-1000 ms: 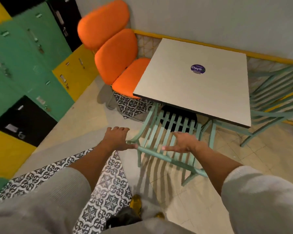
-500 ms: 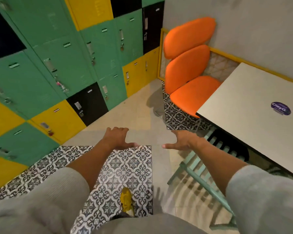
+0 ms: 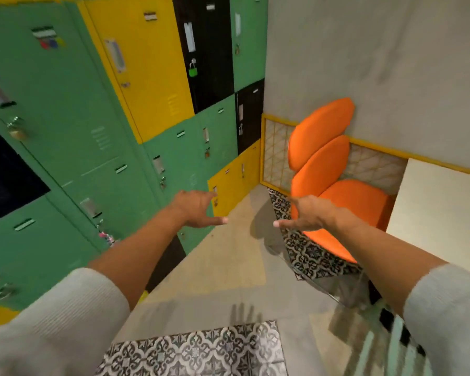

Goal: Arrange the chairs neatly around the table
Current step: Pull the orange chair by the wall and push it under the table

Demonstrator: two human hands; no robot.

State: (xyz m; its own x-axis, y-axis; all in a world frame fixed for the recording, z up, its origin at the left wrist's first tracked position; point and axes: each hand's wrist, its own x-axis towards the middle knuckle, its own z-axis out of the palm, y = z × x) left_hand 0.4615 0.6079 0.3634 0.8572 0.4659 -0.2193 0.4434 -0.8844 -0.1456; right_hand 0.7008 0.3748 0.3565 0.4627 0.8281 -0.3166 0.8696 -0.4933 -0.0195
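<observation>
Swinging off the slatted green chair [image 3: 375, 340], now blurring at lower right; reaching ahead with left hand [image 3: 194, 210] and right hand [image 3: 308, 215], fingers spread, grasping nothing; likely heading for orange chair [image 3: 347, 210] sitting beside table [image 3: 440, 207], near lockers [image 3: 120, 109]
</observation>
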